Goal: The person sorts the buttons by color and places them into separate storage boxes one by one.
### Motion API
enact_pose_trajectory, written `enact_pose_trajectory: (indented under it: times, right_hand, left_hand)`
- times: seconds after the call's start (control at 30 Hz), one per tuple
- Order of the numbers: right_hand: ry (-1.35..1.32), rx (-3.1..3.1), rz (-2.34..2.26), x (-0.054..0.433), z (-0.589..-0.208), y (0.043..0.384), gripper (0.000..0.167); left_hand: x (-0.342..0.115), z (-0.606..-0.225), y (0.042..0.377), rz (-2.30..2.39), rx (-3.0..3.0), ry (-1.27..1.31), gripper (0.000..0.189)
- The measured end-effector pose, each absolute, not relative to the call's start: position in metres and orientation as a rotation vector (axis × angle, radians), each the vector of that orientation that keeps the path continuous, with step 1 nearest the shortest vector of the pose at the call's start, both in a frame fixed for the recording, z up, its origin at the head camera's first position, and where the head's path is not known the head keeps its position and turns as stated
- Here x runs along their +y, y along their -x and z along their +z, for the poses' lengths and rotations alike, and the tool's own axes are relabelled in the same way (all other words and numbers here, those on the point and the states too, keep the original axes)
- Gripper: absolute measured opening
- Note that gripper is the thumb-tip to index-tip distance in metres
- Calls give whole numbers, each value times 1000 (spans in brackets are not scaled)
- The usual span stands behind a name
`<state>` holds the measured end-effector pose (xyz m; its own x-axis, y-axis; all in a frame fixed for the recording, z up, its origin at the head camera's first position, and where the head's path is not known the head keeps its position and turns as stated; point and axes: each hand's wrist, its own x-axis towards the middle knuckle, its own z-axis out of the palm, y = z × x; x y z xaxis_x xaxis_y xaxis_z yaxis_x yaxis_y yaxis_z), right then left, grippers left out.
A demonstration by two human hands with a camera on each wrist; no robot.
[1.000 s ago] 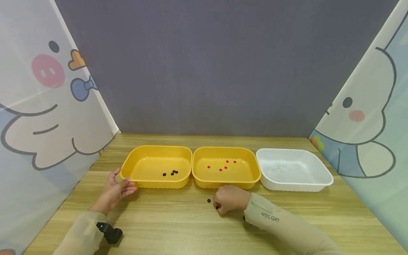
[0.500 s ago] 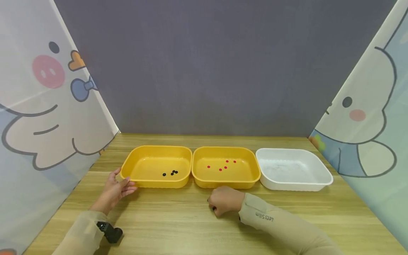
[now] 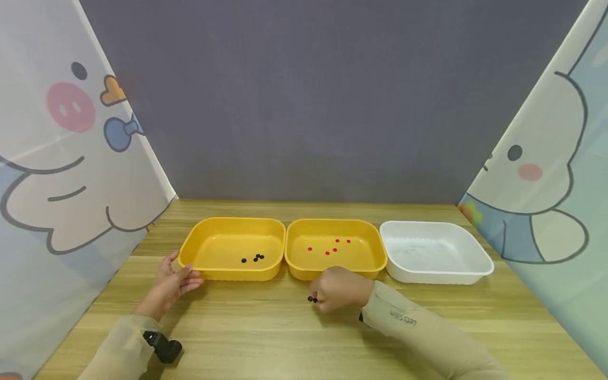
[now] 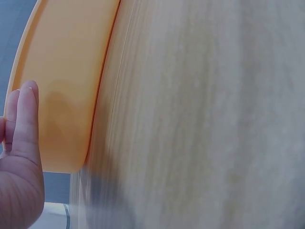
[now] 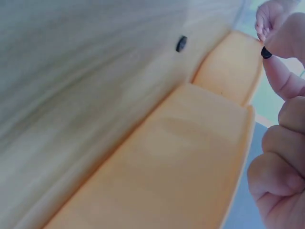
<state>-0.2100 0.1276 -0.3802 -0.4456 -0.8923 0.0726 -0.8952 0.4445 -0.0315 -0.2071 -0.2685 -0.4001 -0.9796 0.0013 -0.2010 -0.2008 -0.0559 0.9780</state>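
Note:
My right hand (image 3: 343, 287) pinches a small round black bead (image 5: 266, 52) between thumb and forefinger, its other fingers curled. A second black bead (image 5: 181, 43) lies on the table just left of those fingertips, in front of the middle yellow tray (image 3: 337, 275). At the near left corner of the left yellow tray (image 3: 233, 275), my left hand (image 3: 167, 283) rests with fairly straight fingers against the outer wall. Several black beads (image 3: 255, 259) sit in that left tray. Small red pieces (image 3: 327, 253), several of them, lie spread in the middle tray.
A white tray (image 3: 439, 278) stands right of the yellow ones, in one row. Behind the wooden table (image 3: 247, 338) rises a grey panel (image 3: 304, 105). Cartoon-printed cloths (image 3: 62, 158) flank both sides.
My right hand has shifted a little left, then away towards the middle tray, with its pinched bead now close beside the loose one. The left hand stays put.

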Motion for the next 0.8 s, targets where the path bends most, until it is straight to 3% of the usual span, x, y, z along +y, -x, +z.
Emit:
enact_pose_trajectory:
  times: [0.8]
  right_hand:
    - [-1536,-2384,244,160,-368,219,8]
  left_hand:
    - [-272,-400,209,2166,2046,188,73]
